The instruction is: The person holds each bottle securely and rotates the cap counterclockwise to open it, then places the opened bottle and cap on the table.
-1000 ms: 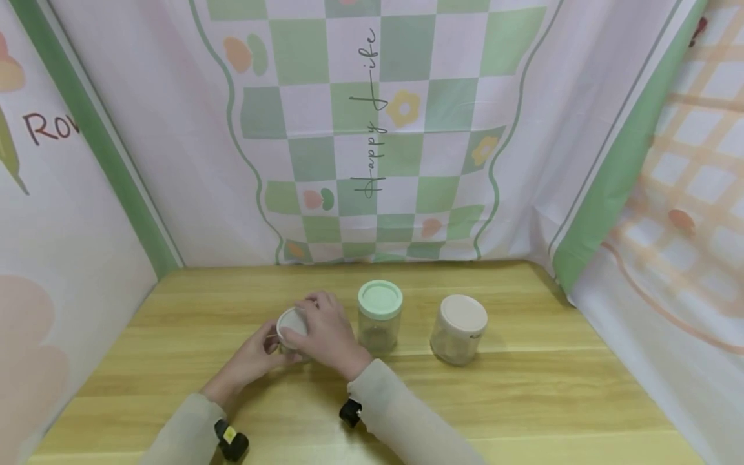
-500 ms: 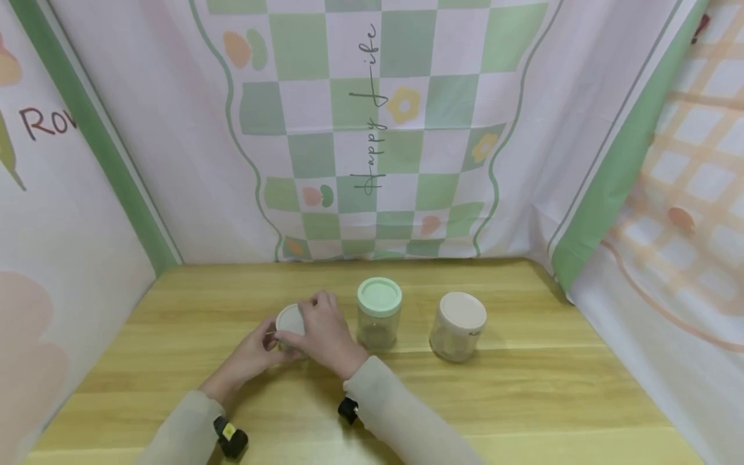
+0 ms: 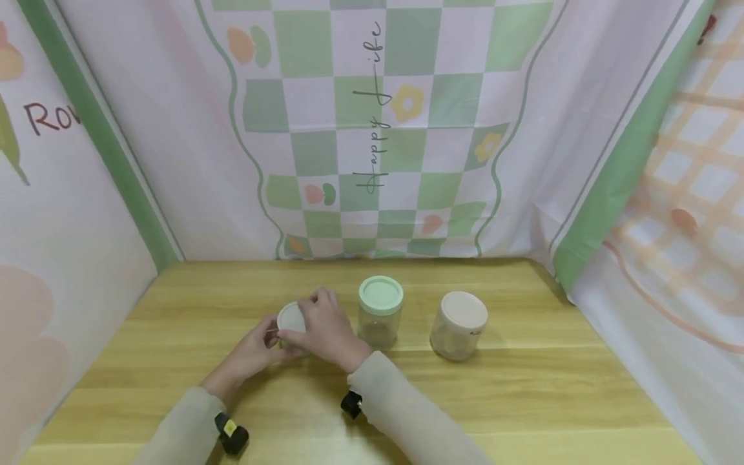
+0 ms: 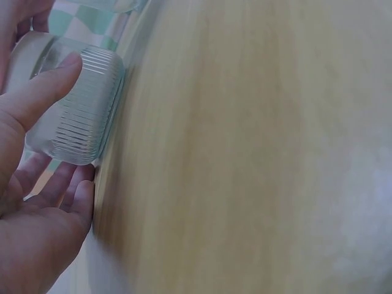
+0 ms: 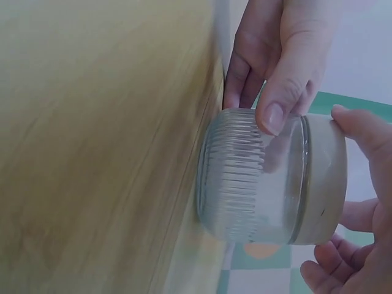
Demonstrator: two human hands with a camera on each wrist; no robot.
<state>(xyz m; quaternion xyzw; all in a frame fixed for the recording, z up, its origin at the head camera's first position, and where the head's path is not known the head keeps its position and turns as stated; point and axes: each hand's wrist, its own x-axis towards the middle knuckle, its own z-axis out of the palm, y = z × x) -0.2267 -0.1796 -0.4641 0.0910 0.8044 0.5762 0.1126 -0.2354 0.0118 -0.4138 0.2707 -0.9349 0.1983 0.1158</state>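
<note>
A short ribbed glass jar (image 5: 239,177) stands upright on the table, topped by an off-white lid (image 3: 292,317). My left hand (image 3: 256,353) holds the jar's body low from the left, its thumb lying along the glass in the left wrist view. From the right, my right hand (image 3: 330,332) grips the lid's rim between thumb and fingers. The lid sits level on the jar's mouth; whether its thread is tight cannot be told. In the head view, both hands cover most of the glass.
Just right of my right hand stands a taller glass jar with a mint-green lid (image 3: 380,296). Farther right is another glass jar with a pale beige lid (image 3: 464,310). The wooden table (image 3: 523,400) ends at a patterned cloth (image 3: 401,155) behind.
Over the last second, my right hand's fingers have shifted slightly around the lid's rim, uncovering more of its top. My left hand and the jars stay in place.
</note>
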